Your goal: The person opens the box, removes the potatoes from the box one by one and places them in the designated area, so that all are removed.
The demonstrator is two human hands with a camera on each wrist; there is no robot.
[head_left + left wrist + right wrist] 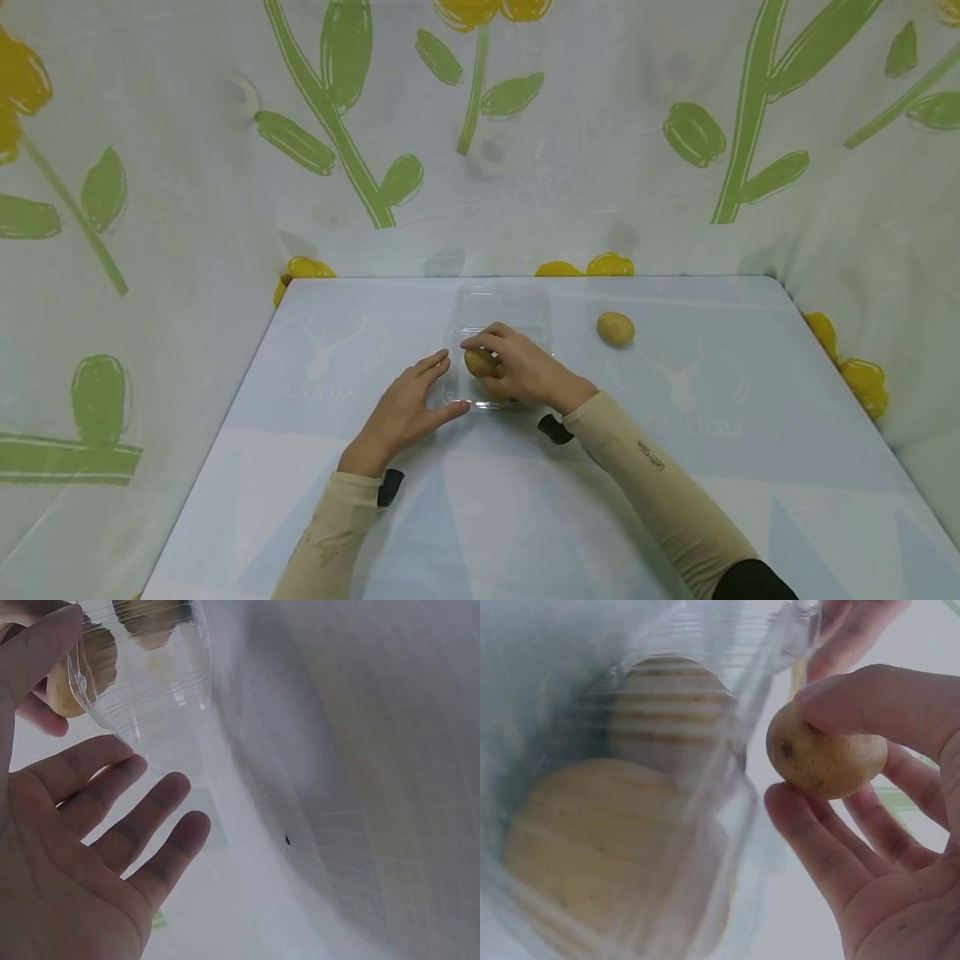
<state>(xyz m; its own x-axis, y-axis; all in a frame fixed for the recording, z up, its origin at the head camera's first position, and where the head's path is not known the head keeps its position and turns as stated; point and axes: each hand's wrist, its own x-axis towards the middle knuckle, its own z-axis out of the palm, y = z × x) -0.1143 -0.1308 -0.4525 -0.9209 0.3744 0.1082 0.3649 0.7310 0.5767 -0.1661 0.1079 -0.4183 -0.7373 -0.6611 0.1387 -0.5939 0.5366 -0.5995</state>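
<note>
A clear plastic clamshell box (454, 385) sits on the table, its lid (502, 305) folded back at the far side. Between thumb and fingers, my right hand (528, 367) pinches a small potato (826, 759) over the box. Seen through the clear wall in the right wrist view, one large potato (607, 847) and another potato (671, 712) lie inside. My left hand (405, 410) is at the box's near left corner, fingers extended and holding nothing. Whether its fingertips touch the plastic, I cannot tell.
Another potato (616, 330) lies on the table to the right of the box. The pale patterned tabletop (675, 467) ends at a back edge, where a white curtain (570, 192) with green leaves and yellow flowers hangs. More curtain hangs along both sides.
</note>
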